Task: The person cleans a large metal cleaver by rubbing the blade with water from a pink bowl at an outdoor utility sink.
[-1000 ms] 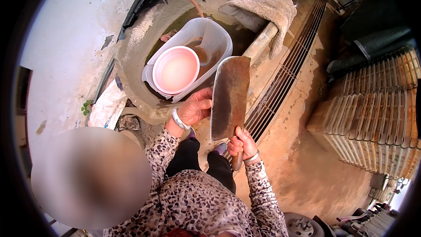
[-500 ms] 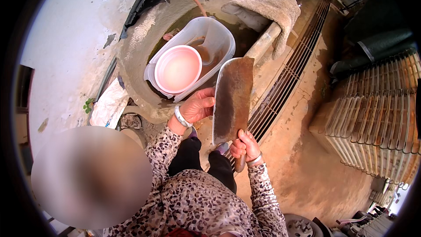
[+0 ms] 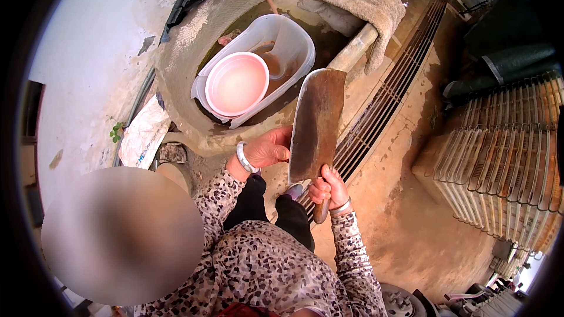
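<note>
My right hand (image 3: 330, 188) is closed round the wooden handle (image 3: 321, 211) of a cleaver. Its broad, dark, rust-stained blade (image 3: 318, 123) points up and away from me, with a bright edge on the left. Beside that edge is my left hand (image 3: 267, 149), a pale bangle (image 3: 244, 157) at its wrist. Its thumb lies apart from the fingers, whose tips reach to or behind the blade; whether they touch it I cannot tell. Beyond the hands, a pink-white basin (image 3: 237, 84) sits in a translucent plastic tub (image 3: 301, 41).
The tub stands inside a rounded concrete trough (image 3: 179, 91) holding dark water. A beige towel (image 3: 385, 9) drapes over its right rim. A metal grate (image 3: 390, 97) runs alongside. Stacked rusty wire-framed racks (image 3: 499, 158) stand to the right, and a white sack (image 3: 144, 132) lies at left.
The cleaver and my right hand have shifted slightly upward, the blade turning a little to the right. My left hand sits a bit lower along the edge, with its thumb farther from the fingers.
</note>
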Available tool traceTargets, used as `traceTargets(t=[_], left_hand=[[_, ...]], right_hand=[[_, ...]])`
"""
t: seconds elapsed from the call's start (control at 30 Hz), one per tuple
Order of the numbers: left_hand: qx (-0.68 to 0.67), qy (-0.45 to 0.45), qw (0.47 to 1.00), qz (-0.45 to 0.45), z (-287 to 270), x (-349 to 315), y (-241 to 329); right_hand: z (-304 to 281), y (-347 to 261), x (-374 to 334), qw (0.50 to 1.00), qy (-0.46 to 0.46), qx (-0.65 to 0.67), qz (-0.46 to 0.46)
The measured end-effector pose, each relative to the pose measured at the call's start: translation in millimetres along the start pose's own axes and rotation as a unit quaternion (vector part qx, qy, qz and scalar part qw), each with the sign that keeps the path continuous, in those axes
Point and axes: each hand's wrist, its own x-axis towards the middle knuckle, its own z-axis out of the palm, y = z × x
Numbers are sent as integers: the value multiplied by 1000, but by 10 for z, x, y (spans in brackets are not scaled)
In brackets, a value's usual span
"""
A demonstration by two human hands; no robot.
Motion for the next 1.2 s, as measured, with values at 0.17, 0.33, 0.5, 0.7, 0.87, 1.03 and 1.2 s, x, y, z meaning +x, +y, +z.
traceTargets(t=[0.17,0.33,0.5,0.7,0.87,1.03,1.2], left_hand=[[-2,9,1000,-12,23,8,-44],[-18,9,1000,-24,-45,46,-123],[10,-15,1000,-16,-55,39,-232],[42,34,998,-45,-75,90,-339],[5,25,998,-64,-386,185,-468],[445,412,791,85,-895,656,-783],[628,291,664,283,-969,1608,-1002]], right_hand=[[-13,-17,-19,1000,-16,-3,0],[-56,-20,-41,999,-21,26,5],[-103,-69,-32,1000,2,26,-16],[-265,-95,69,999,37,21,-20],[-463,-62,134,991,117,-24,-66],[-787,-129,521,948,256,-133,-134],[-1294,-174,1056,894,369,-171,-189]])
